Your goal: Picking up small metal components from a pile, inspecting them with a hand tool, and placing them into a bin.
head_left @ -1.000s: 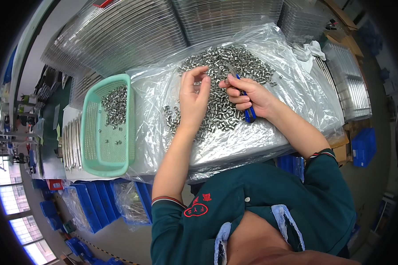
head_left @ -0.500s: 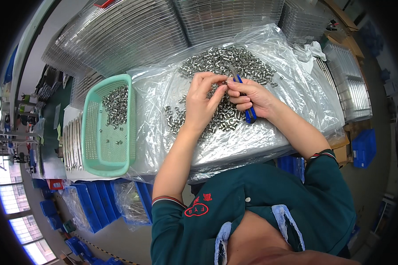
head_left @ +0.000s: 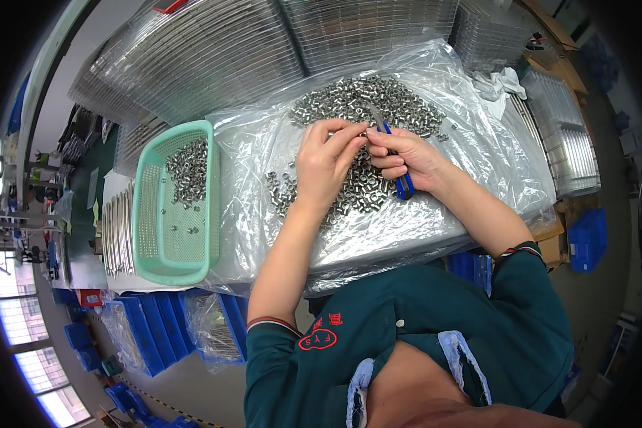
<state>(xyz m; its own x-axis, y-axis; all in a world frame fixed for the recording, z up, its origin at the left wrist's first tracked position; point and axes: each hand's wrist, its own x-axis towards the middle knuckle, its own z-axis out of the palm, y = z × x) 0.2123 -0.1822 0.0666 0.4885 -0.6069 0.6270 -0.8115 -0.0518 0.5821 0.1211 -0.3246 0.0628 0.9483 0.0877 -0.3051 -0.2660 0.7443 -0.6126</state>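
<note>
Clear plastic sheeting (head_left: pixel 471 143) covers the bench, with a heap of small metal parts (head_left: pixel 357 103) toward its far edge. Over the heap, the left hand (head_left: pixel 324 164) pinches one small part between fingertips, and the right hand (head_left: pixel 406 157) grips a blue-handled blade tool (head_left: pixel 396 160) against it. Near the bench's left edge sits a green mesh basket (head_left: pixel 150 235) holding more parts.
</note>
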